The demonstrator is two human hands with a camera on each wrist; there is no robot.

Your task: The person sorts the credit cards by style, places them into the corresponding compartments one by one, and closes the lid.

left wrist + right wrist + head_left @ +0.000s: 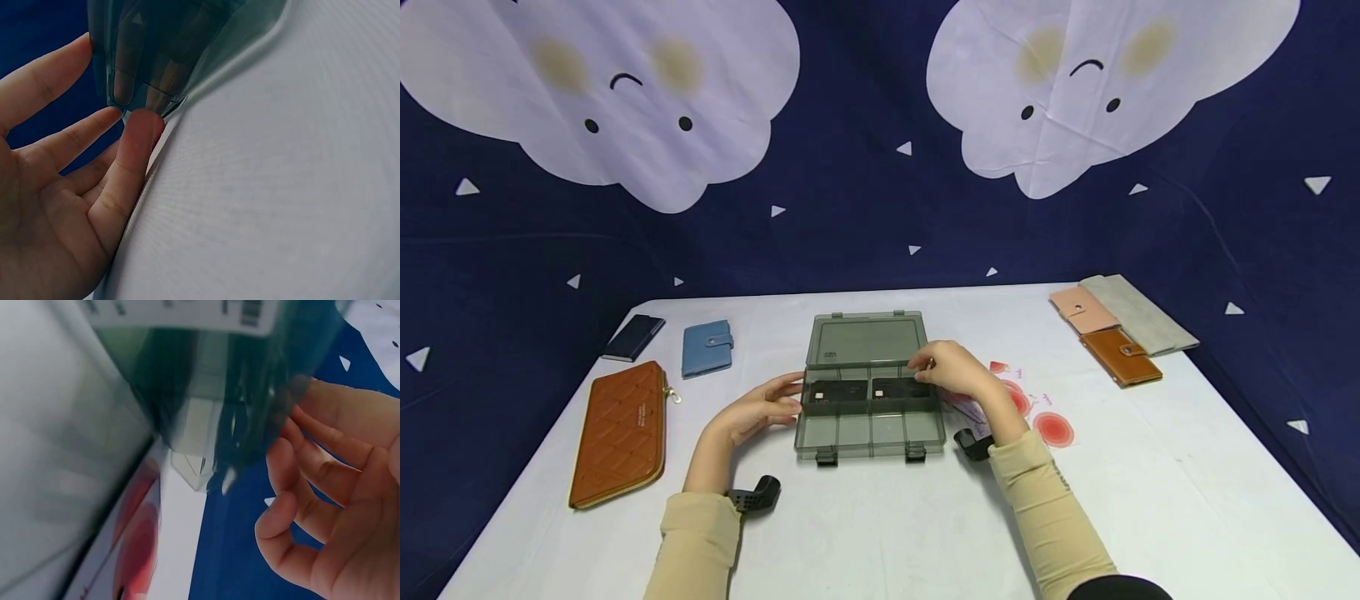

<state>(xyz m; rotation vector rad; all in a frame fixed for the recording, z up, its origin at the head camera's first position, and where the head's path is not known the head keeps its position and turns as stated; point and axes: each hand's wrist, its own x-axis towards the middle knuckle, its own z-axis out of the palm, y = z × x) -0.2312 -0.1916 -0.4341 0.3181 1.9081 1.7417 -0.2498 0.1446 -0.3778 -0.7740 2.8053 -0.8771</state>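
A translucent grey-green plastic box (868, 437) lies with its lid (871, 340) tipped back. Two black cards, a left card (838, 392) and a right card (893, 388), lie side by side in its middle compartments. My left hand (760, 410) touches the box's left side with extended fingers; in the left wrist view the thumb (128, 165) rests at its lower edge. My right hand (958, 369) reaches over the right wall, fingertips at the right card's upper corner. The right wrist view shows curled outer fingers (278, 519); the box hides the other fingertips, so I cannot tell whether they pinch the card.
Printed sheets with red circles (1052, 429) lie right of the box. At left are a brown quilted zip wallet (625, 433), a blue card holder (706, 348) and a dark flat case (634, 337). Pink (1082, 308), brown (1120, 354) and grey wallets (1138, 312) sit at far right.
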